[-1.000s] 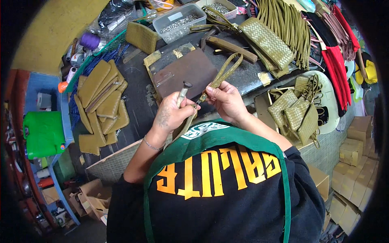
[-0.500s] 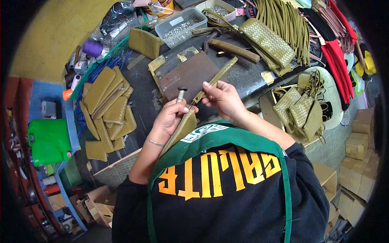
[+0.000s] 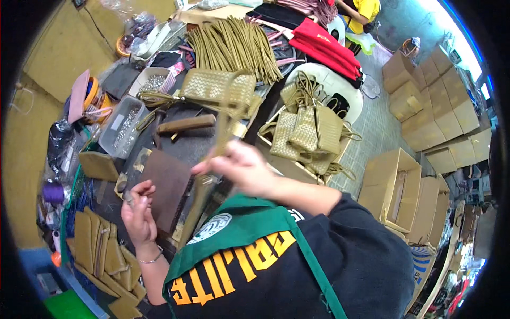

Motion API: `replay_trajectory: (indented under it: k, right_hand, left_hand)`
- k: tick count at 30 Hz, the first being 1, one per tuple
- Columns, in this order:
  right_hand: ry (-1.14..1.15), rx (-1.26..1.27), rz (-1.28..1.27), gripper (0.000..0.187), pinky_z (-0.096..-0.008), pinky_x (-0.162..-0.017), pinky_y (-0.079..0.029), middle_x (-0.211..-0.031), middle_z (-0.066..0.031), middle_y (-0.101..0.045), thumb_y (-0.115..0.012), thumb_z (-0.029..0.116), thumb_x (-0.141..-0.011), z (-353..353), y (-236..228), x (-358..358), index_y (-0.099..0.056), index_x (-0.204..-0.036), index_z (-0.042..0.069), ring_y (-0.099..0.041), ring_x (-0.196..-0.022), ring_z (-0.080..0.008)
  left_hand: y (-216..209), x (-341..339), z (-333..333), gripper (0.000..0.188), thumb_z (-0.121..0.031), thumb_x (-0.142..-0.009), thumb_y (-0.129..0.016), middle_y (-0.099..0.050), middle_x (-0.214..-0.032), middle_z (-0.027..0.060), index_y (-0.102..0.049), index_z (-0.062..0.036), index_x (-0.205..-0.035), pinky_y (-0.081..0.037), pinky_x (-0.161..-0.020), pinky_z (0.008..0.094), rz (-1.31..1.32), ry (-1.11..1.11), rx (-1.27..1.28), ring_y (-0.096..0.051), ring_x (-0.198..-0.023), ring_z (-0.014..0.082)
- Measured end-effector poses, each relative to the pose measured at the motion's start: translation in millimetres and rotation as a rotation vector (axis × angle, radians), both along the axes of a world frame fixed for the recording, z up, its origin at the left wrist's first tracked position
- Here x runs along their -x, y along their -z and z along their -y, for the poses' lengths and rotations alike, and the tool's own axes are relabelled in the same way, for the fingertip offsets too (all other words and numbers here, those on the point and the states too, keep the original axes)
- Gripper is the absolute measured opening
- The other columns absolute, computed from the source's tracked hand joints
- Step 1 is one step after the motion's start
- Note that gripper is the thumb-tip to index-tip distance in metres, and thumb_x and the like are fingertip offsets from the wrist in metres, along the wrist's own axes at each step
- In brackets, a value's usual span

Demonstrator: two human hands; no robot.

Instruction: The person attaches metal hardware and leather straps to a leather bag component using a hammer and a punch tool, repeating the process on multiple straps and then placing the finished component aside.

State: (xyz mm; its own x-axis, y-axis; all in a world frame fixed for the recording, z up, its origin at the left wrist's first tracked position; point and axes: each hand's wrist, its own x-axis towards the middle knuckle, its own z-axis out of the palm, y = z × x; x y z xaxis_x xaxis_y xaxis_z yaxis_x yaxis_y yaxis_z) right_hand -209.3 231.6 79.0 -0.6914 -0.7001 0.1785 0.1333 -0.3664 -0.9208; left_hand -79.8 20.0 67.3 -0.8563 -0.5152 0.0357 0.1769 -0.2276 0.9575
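My right hand (image 3: 239, 165), smeared by motion, is closed on an olive wristlet pouch (image 3: 196, 204). The pouch hangs edge-on beside my green apron, and its blurred strap (image 3: 229, 114) rises above the fingers. Apart from it, my left hand (image 3: 139, 215) is raised with curled fingers near a brown work board (image 3: 166, 178). A small grey metal piece (image 3: 128, 199) shows at those fingers, too unclear to name. A wooden-handled hammer (image 3: 186, 124) lies beyond the board.
Olive pouches (image 3: 98, 250) are piled at left. Finished olive bags (image 3: 308, 130) sit right, near red fabric (image 3: 324, 50). Straps (image 3: 234, 48) and a woven bag (image 3: 218, 87) lie at the back. A tub of metal fittings (image 3: 123, 127) stands left; cardboard boxes (image 3: 390, 186) stand right. Another person (image 3: 364, 13) is far off.
My view has swung to the right. My hands have come apart: the left is off the pouch, while the right has it and moves with its strap upward.
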Motion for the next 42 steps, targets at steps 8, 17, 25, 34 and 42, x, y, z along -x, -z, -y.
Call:
replay_trajectory:
  k: [8, 17, 25, 34, 42]
  right_hand:
    - [0.692, -0.528, -0.418, 0.014, -0.0253, -0.064, -0.044, -0.078, -0.0084, -0.061, -0.047, 0.013, -0.085, -158, -66, 87, -0.052, -0.089, 0.000, -0.055, -0.070, -0.0123]
    - [0.658, -1.784, -0.837, 0.044, -0.0424, -0.080, -0.043, -0.102, -0.0211, -0.053, -0.061, 0.025, -0.071, -136, 96, 272, -0.048, -0.107, 0.003, -0.053, -0.094, -0.0338]
    - [-0.013, -1.148, -1.429, 0.048, -0.0438, -0.086, -0.039, -0.108, -0.0154, -0.049, -0.062, 0.044, -0.070, 153, 27, 205, -0.058, -0.100, 0.007, -0.042, -0.106, -0.0291]
    - [-0.065, -0.731, -0.809, 0.021, -0.0275, -0.060, -0.043, -0.069, -0.0053, -0.058, -0.064, 0.022, -0.074, 126, -2, 253, -0.061, -0.082, 0.003, -0.052, -0.064, -0.0123]
    - [0.233, -0.313, -0.902, 0.016, -0.0231, -0.072, -0.042, -0.082, -0.0023, -0.060, -0.061, 0.011, -0.078, 52, -144, 193, -0.057, -0.090, 0.000, -0.054, -0.076, -0.0086]
  left_hand:
    - [20, -7, 14, 0.008, -0.008, -0.076, -0.054, -0.054, -0.100, 0.0128, -0.048, -0.0042, -0.081, -0.042, -0.072, 0.0245, 0.024, -0.082, -0.095, -0.055, -0.085, 0.0172]
    - [23, -36, -19, 0.015, 0.000, -0.075, -0.052, -0.054, -0.097, 0.0156, -0.042, -0.0065, -0.067, -0.041, -0.079, 0.0296, 0.099, -0.273, -0.055, -0.053, -0.084, 0.0180]
    - [26, -79, -45, 0.013, 0.002, -0.076, -0.049, -0.054, -0.097, 0.0165, -0.042, -0.0053, -0.069, -0.041, -0.079, 0.0313, 0.153, -0.483, -0.069, -0.054, -0.084, 0.0186]
    - [34, -110, -47, 0.014, 0.002, -0.074, -0.049, -0.054, -0.095, 0.0160, -0.040, -0.0061, -0.067, -0.041, -0.079, 0.0328, 0.171, -0.527, -0.092, -0.053, -0.082, 0.0187]
    - [-31, -39, 1, 0.028, -0.015, -0.073, -0.060, -0.053, -0.097, 0.0122, -0.050, 0.0033, -0.092, -0.038, -0.082, 0.0298, 0.056, -0.105, 0.415, -0.051, -0.089, 0.0185]
